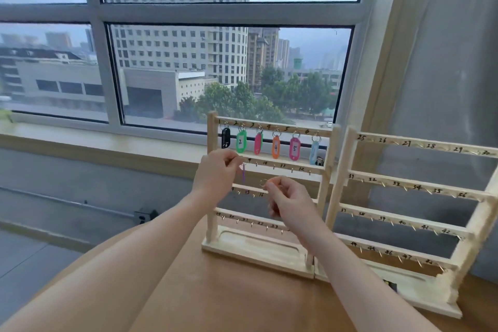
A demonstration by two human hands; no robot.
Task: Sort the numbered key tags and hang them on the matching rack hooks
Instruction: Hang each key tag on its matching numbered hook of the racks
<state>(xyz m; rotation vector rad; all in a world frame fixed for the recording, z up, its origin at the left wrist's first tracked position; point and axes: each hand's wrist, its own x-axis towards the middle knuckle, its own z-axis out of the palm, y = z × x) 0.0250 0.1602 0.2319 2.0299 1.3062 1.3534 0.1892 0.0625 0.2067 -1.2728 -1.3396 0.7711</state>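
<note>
A wooden rack (269, 163) with numbered hooks stands on the table. Its top row carries several key tags: black (225, 137), green "2" (241, 141), pink (258, 143), orange "4" (275, 147), pink "5" (294, 149), light blue (314, 152). My left hand (218, 172) pinches a purple tag (244, 174) seen edge-on, by the left end of the second row. My right hand (285, 199) pinches a metal key ring (264, 183) in front of the third row; what hangs from it is hidden.
A second wooden rack (415, 188), numbered 25 upward with bare hooks, stands to the right, touching the first. Both stand on a brown table (229, 291) near its far edge. Behind is a windowsill and large window.
</note>
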